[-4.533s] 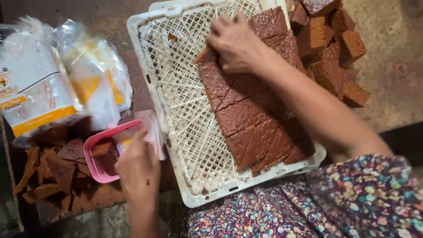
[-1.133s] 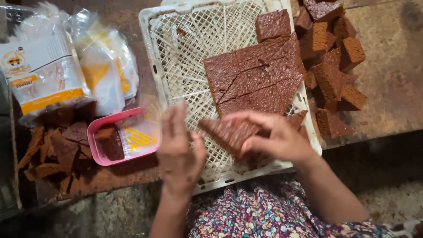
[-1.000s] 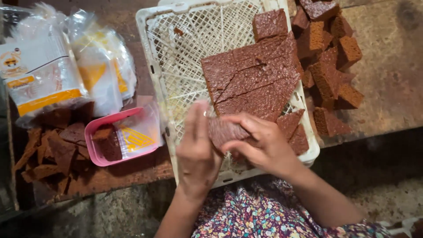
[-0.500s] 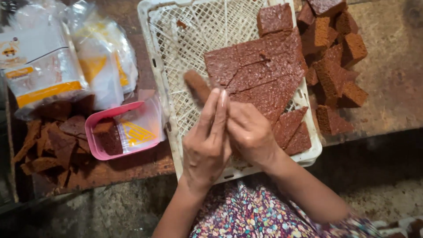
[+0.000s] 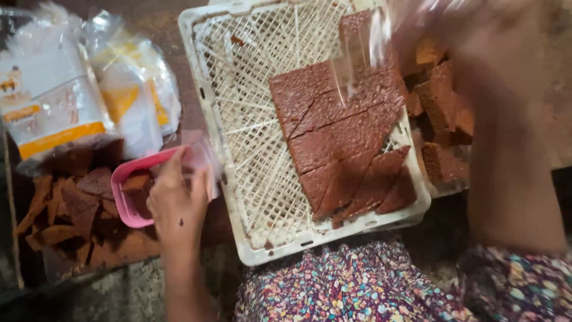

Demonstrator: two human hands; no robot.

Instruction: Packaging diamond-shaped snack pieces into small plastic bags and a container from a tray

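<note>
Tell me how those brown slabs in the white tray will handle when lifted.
The brown slabs look thin and already split along cracks, so probably brittle and apt to snap if lifted by one end. Flat on the white lattice tray, they shouldn't roll.

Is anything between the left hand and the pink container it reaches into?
Nothing solid. The left hand rests at the rim of the pink container, with only a clear plastic bag at its fingertips. The right hand is blurred, lifted over the white crate.

— Where is the left hand [image 5: 177,206]?
— Low, palm down, fingers curled loosely.
— And the right hand [image 5: 476,36]?
— Raised high at the far side, motion-blurred; its grip is unreadable.
</note>
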